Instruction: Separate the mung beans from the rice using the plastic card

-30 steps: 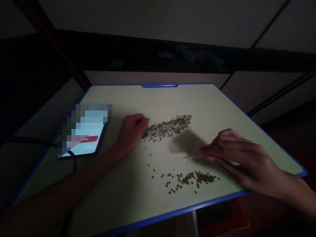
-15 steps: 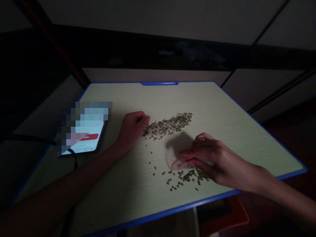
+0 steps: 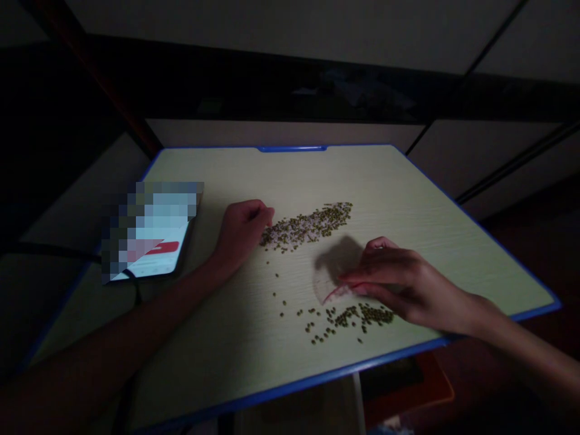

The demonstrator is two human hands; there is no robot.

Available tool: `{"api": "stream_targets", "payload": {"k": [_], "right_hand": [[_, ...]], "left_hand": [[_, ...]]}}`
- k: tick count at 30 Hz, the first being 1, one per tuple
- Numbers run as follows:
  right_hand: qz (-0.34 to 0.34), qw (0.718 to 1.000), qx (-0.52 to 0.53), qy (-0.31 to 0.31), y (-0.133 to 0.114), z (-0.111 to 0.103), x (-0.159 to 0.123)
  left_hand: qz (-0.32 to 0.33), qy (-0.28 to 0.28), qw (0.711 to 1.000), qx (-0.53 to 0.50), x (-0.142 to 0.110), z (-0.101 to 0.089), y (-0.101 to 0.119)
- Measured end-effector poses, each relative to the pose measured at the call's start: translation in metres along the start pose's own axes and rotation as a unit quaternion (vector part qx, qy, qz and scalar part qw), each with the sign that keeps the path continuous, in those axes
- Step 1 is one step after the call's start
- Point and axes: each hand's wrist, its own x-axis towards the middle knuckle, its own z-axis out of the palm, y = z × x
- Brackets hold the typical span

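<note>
My left hand [image 3: 244, 229] rests on the table with its fingers curled closed, at the left end of a long heap of small green beans mixed with whitish grains [image 3: 312, 225]. Whatever its fingertips may pinch is hidden. Between thumb and fingers, my right hand [image 3: 399, 281] grips a clear, thin, rounded piece with a pinkish edge [image 3: 333, 294]; dim light blurs its exact kind. Just in front of that hand lies a looser group of green beans [image 3: 348, 317]. Several single beans are scattered to the left of this group.
The pale wood-grain table [image 3: 217, 350] has a blue rim. At its left stands a tablet-like device [image 3: 158, 263] with a lit screen, a dark cable [image 3: 135, 284] running across it. A light-edged container [image 3: 308, 408] and a red-orange item [image 3: 430, 386] show below the front edge.
My right hand has shifted a little to the right with the clear piece, showing more of the loose beans beneath it. My left hand stays beside the heap. The view has tipped slightly.
</note>
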Motion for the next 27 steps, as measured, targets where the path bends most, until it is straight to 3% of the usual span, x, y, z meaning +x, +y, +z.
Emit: {"api": "stream_targets", "payload": {"k": [8, 15, 27], "right_hand": [[-0.042, 0.997, 0.025, -0.052, -0.003, -0.004, -0.001], [-0.066, 0.996, -0.001, -0.058, -0.008, -0.003, -0.002], [-0.028, 0.998, -0.049, 0.001, -0.011, 0.003, -0.003]], "left_hand": [[-0.002, -0.004, 1.000, -0.003, 0.000, 0.000, 0.000], [0.001, -0.004, 1.000, -0.004, -0.001, 0.000, 0.000], [-0.006, -0.002, 1.000, 0.004, -0.001, -0.001, 0.001]]}}
